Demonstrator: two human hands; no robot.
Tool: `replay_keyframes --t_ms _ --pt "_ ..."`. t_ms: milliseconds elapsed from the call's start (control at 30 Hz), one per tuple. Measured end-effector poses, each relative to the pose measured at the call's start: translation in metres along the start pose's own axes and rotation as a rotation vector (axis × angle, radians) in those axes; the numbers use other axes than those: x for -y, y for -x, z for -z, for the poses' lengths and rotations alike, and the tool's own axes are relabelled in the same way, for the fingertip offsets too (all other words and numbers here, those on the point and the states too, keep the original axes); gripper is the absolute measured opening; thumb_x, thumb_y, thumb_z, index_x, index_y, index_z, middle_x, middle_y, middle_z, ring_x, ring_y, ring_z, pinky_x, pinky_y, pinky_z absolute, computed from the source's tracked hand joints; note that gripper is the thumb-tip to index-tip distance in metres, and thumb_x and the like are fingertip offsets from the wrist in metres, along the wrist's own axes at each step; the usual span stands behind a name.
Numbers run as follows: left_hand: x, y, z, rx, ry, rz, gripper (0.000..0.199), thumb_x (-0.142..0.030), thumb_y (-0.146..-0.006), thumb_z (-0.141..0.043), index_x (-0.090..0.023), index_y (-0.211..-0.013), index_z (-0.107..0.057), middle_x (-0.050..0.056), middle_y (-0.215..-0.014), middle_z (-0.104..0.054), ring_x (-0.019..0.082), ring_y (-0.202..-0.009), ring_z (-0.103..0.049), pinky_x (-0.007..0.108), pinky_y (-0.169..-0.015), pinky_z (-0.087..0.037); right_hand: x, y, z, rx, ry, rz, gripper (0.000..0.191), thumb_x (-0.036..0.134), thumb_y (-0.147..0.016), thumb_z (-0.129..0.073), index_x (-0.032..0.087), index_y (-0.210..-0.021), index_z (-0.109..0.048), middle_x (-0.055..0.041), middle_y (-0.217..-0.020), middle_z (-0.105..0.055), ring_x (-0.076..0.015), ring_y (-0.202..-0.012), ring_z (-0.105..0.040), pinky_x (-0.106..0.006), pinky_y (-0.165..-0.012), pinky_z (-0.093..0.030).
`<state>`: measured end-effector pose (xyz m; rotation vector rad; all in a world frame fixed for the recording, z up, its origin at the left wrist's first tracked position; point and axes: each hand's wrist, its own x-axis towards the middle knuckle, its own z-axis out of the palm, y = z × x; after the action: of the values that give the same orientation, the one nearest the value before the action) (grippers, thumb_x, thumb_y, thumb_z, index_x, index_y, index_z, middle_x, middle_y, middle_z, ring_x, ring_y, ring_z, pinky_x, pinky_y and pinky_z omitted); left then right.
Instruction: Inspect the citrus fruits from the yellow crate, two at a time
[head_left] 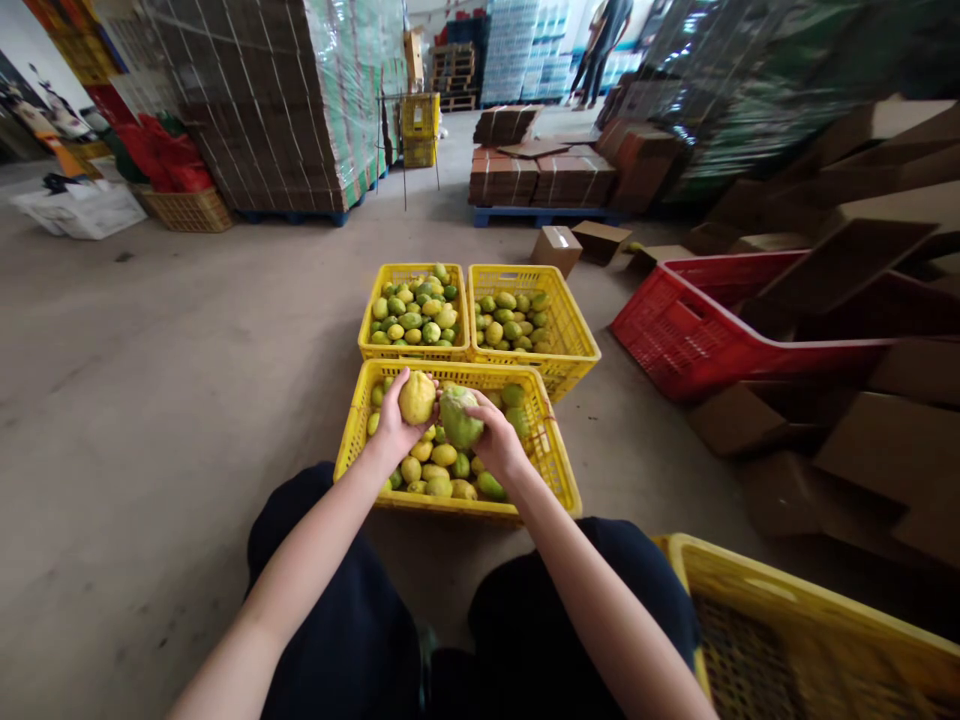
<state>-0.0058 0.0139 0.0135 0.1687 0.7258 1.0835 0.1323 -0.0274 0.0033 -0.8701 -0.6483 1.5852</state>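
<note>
Grey-brown floor [187, 400] spreads beneath everything; I read the clock from the person working here, twelve straight ahead. Nearest, at three, a yellow crate [795, 588] runs out of view. Beyond the dark-clothed knees [600, 590], the hands come close together at twelve. Fingers and thumb of the left hand [395, 425] are closed around a yellow fruit [417, 399]; the right hand [495, 437] clamps a bigger, lumpy green fruit [460, 420]. Whether the two fruits touch I can't tell, with fingertips crowding the gap. Beneath them, the front crate [480, 508] of yellow and green fruit is partly hidden by hands and forearms. Just behind, at twelve, stand the rear left crate [414, 353] and rear right crate [555, 375], both holding fruit. At two, cardboard covers part of a red crate [697, 330]. Farther, past twelve, strapped cardboard [540, 178] sits on a blue pallet [540, 214]. Farthest, a standing person [606, 50] is blurred, head cut off.
</note>
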Motion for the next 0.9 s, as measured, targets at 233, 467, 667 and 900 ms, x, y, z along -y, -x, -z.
replay_keyframes --t_ms 233,467,667,900 --pt "-0.0002 -0.0010 0.0036 0.019 0.015 -0.010 0.021 -0.038 -0.087 -0.057 -0.020 -0.094 -0.065 0.005 -0.077 -0.067 0.014 -0.063 -0.062 0.022 -0.052 -0.050 0.0010 0.0045 -0.0011 0.059 0.031 0.029 0.034 0.021 -0.056 -0.064 0.025 -0.090 -0.065 -0.0006 -0.095 -0.071 -0.0256 -0.096 -0.063 -0.032 -0.070 -0.053" --pt "0.0005 -0.0007 0.0040 0.036 0.009 -0.002 0.022 -0.038 -0.088 -0.057 -0.017 -0.089 -0.066 0.005 -0.077 -0.068 0.013 -0.063 -0.063 0.021 -0.050 -0.051 0.0013 0.0052 -0.0009 0.050 0.061 0.063 0.031 0.020 -0.056 -0.062 0.025 -0.086 -0.066 0.0005 -0.093 -0.071 -0.0246 -0.095 -0.062 -0.028 -0.065 -0.049" --pt "0.0011 0.0000 0.0039 0.047 -0.022 -0.008 0.027 -0.037 -0.090 -0.053 -0.014 -0.085 -0.066 0.003 -0.076 -0.068 0.012 -0.061 -0.064 0.021 -0.049 -0.051 -0.0001 0.0062 0.0000 0.050 0.092 0.083 0.031 0.019 -0.056 -0.062 0.025 -0.086 -0.066 0.0004 -0.093 -0.072 -0.0240 -0.093 -0.062 -0.028 -0.066 -0.048" --pt "0.0019 0.0024 0.0024 0.039 -0.044 -0.002 0.025 -0.036 -0.087 -0.057 -0.013 -0.086 -0.065 0.003 -0.075 -0.068 0.013 -0.060 -0.064 0.022 -0.049 -0.050 -0.0027 0.0046 0.0028 0.046 0.114 0.105 0.030 0.020 -0.056 -0.062 0.024 -0.085 -0.066 0.0009 -0.089 -0.071 -0.0222 -0.089 -0.062 -0.026 -0.063 -0.045"
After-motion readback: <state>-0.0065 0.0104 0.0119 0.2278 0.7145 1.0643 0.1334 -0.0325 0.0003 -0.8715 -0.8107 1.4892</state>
